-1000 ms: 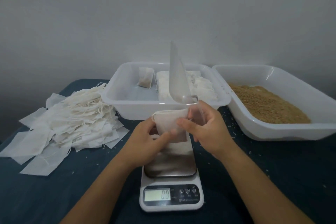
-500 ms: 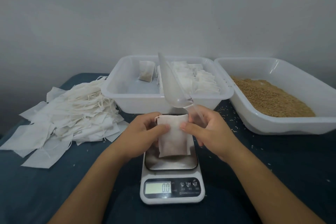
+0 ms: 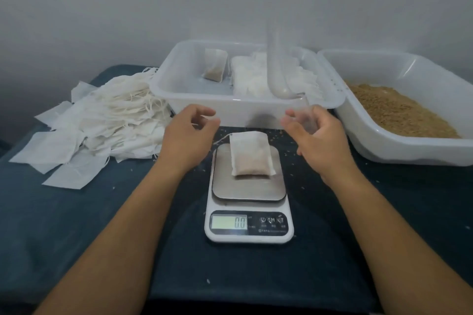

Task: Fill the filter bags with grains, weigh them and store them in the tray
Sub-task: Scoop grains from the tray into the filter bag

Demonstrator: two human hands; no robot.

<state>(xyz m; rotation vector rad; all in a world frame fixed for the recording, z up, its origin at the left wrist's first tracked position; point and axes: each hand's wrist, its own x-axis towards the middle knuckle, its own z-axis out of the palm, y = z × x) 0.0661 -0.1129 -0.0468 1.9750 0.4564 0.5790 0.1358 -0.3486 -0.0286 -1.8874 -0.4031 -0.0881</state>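
White filled bag (image 3: 250, 153) overhangs the scale's (image 3: 248, 194) far edge (hands (image 3: 188, 135) apart).

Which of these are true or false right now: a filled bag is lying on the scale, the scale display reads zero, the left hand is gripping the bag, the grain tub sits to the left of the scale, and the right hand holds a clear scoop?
1. A filled filter bag lies on the scale. True.
2. The scale display reads 0.0. True.
3. The left hand grips the bag. False: it hovers beside the bag, fingers loosely curled, touching nothing.
4. The grain tub sits left of the scale. False: it is on the right; the pile of empty bags is on the left.
5. The right hand holds a clear scoop. True: its handle is in the fingers, the scoop pointing up.
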